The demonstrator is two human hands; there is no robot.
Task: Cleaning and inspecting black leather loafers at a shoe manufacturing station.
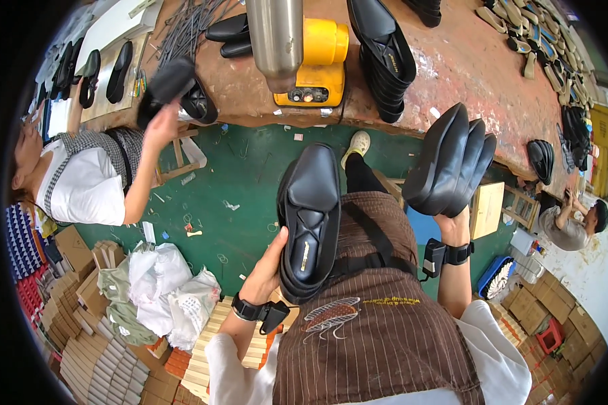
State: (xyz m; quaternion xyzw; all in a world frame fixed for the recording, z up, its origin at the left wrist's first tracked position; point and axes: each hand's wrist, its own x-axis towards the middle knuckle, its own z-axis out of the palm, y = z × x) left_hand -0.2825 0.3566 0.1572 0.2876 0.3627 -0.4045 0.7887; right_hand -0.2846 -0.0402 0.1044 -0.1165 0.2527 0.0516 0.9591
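In my left hand (269, 270) is a stack of black leather loafers (312, 196), nested one on another, with the top one's insole facing up. My thumb lies along the side of the stack; most of the other fingers are hidden beneath it. My right hand (452, 221) grips a second bunch of black loafers (446, 165) from below, their smooth uppers turned sideways. That hand's fingers are largely covered by the shoes. Both bunches are off the bench, held in front of my brown striped apron (378, 324).
Ahead runs a worn reddish-brown workbench (459, 61), bearing a yellow machine (317, 84), a metal cylinder (277, 40) and a tall stack of black loafers (384, 61). A co-worker (91, 175) at left handles a black shoe. Another person (567, 223) is far right. White bags (175, 290) lie left.
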